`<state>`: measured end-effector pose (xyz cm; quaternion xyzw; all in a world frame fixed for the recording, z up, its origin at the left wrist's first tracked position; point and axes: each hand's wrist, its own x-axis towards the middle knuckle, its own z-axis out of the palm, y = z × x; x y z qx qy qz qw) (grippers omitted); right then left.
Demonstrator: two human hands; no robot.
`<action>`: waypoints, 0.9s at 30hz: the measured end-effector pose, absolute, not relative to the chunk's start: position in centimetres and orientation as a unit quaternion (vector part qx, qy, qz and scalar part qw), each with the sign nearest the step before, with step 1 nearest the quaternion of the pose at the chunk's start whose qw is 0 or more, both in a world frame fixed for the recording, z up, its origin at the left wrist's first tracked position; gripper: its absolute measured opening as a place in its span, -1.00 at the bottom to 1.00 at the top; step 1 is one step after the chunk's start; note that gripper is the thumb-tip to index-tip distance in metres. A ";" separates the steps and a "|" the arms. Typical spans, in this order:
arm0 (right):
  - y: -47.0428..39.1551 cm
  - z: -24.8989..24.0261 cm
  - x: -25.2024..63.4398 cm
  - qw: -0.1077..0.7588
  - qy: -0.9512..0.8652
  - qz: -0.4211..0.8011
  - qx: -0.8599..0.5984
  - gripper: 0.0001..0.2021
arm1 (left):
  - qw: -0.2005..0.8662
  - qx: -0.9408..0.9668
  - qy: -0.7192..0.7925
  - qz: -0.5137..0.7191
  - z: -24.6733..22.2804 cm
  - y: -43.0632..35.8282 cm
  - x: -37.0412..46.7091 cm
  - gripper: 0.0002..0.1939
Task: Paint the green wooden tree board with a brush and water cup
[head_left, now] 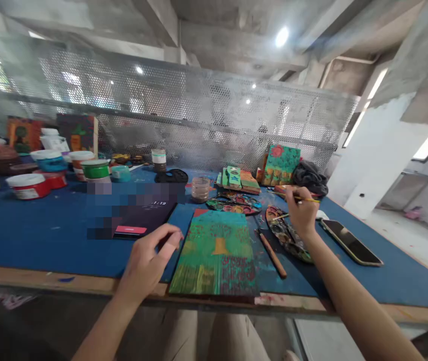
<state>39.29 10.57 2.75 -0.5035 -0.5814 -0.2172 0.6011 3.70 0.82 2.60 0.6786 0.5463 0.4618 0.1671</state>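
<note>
My right hand (pixel 301 213) grips a thin yellow paintbrush (pixel 309 200) above a paint-covered palette (pixel 282 231). A pale stick, perhaps another brush, shows between that hand and the palette. My left hand (pixel 152 258) hovers by the left edge of a painted panel (pixel 217 250), thumb and index tips together and nothing visible between them. The panel lies at the table's front edge, with a yellow-orange tree trunk shape among green, teal and dark red patches. Just right of it rests a wooden-handled tool (pixel 273 254), its tip too small to make out.
Beyond the panel are a second palette (pixel 234 204), a clear cup (pixel 200 189) and painted boards (pixel 282 165). A phone (pixel 351 242) lies right; a dark tablet-like screen (pixel 144 218) lies left. Paint tubs (pixel 29 186) crowd the far left. A perforated metal screen (pixel 199 120) stands behind.
</note>
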 end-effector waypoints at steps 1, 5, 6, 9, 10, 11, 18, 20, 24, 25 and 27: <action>10.1 2.9 39.1 0.642 -0.545 -0.202 -0.500 -0.73 | 0.151 0.698 0.526 0.463 3.4 1.4 4.0 -0.71; 8.4 2.6 37.7 0.757 -0.451 -0.034 -0.472 -0.71 | 0.112 0.741 0.469 0.467 6.5 5.4 5.8 -0.75; 8.1 2.4 37.3 0.774 -0.435 0.042 -0.458 -0.70 | 0.125 0.742 0.457 0.475 7.1 6.9 6.3 -0.76; 8.2 1.5 35.8 0.768 -0.424 0.231 -0.421 -0.63 | 0.152 0.726 0.461 0.488 7.6 11.0 7.2 -0.79; 8.3 1.3 35.3 0.755 -0.435 0.262 -0.414 -0.60 | 0.152 0.719 0.466 0.493 7.3 12.1 7.4 -0.79; 8.5 1.2 34.9 0.743 -0.446 0.285 -0.409 -0.57 | 0.152 0.708 0.474 0.500 7.0 12.9 7.4 -0.79; 9.5 0.3 34.1 0.693 -0.490 0.352 -0.396 -0.56 | 0.183 0.664 0.521 0.505 2.8 15.2 6.6 -0.76; 9.6 -0.2 34.2 0.689 -0.492 0.350 -0.402 -0.58 | 0.197 0.679 0.505 0.495 2.0 15.3 6.6 -0.75; 9.7 -0.6 34.4 0.692 -0.489 0.330 -0.416 -0.57 | 0.225 0.697 0.476 0.487 1.3 15.7 6.7 -0.69; 9.7 -0.6 34.5 0.696 -0.487 0.322 -0.419 -0.56 | 0.232 0.695 0.474 0.488 1.2 15.9 6.6 -0.67; 9.6 -0.5 34.5 0.704 -0.482 0.304 -0.424 -0.53 | 0.253 0.688 0.471 0.491 0.8 16.5 6.4 -0.65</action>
